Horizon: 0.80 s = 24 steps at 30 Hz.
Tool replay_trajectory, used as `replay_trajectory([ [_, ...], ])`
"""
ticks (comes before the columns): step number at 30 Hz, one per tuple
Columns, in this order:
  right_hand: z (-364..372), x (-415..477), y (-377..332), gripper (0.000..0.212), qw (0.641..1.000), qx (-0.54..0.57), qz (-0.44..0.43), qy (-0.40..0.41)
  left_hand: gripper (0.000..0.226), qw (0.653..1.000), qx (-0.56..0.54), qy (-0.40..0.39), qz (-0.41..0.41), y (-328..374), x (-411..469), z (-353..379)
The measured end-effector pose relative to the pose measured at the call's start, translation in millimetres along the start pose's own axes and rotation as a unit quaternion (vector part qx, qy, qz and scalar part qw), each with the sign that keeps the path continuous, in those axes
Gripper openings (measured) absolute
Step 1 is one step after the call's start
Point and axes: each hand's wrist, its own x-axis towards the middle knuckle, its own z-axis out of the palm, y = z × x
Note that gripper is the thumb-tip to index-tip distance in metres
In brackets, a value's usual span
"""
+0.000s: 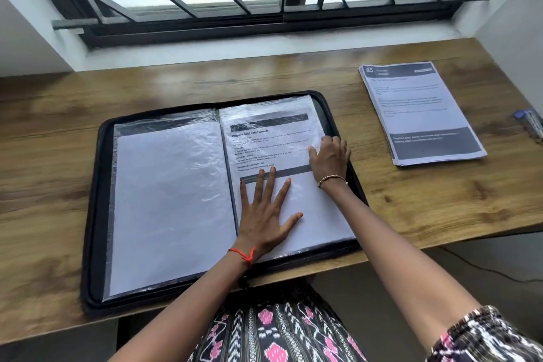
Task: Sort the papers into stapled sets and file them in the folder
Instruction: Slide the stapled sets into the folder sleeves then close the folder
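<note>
The wooden table (58, 138) ran under a barred window and carried everything. Most of its middle was taken by the black zip folder (94, 214), which lay open flat, with clear plastic sleeves showing on both halves. The left sleeve (170, 200) showed a mostly blank white sheet. The right sleeve held a printed set (264, 138) with a dark header band and lines of text.

Well apart to the right lay the stack of papers (420, 112), face up and roughly squared, not yet filed.

The left hand (264, 214) lay flat and wide on the lower part of the printed set, its fingers spread, pressing it down. The right hand (330, 159) sat at the outer edge of the same sleeve with its fingers bent. Whether it pinched the plastic or only pushed on it could not be told.

A small blue object (530, 123), possibly the stapler, lay at the table's far right edge, partly cut off.

The step in hand looked like seating one set fully in its sleeve and smoothing it. The next move would probably call for releasing the sleeve, reaching right to the stack for the following set, and turning to a fresh sleeve without creasing the thin plastic.
</note>
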Motion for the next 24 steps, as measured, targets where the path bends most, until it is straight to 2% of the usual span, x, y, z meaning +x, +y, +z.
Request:
replay_trajectory([
  [4, -7, 3, 2, 0.041, 0.994, 0.099, 0.038, -0.032, 0.075, 1.000, -0.007, -0.001, 0.003, 0, 0, 1],
  [11, -14, 16, 1, 0.038, 0.985, 0.157, 0.059, -0.039, 0.077, 1.000, -0.015, -0.017, 0.006, -2, 3, -2],
  [14, -22, 20, 2, 0.029, 0.977, 0.199, 0.064, -0.034, 0.078, 0.999, -0.024, -0.023, 0.005, -3, 4, -3],
  [17, -34, 23, -4, 0.007, 0.962, 0.263, 0.045, -0.064, 0.077, 0.998, -0.057, -0.016, -0.002, -3, 5, -10],
  [20, -53, 29, -14, 0.010, 0.937, 0.313, 0.034, -0.149, 0.077, 0.985, -0.171, -0.008, -0.026, -3, 7, -21],
  [24, -79, 33, -45, 0.013, 0.883, 0.396, 0.019, -0.250, 0.067, 0.923, -0.368, 0.070, -0.084, -9, 12, -45],
])
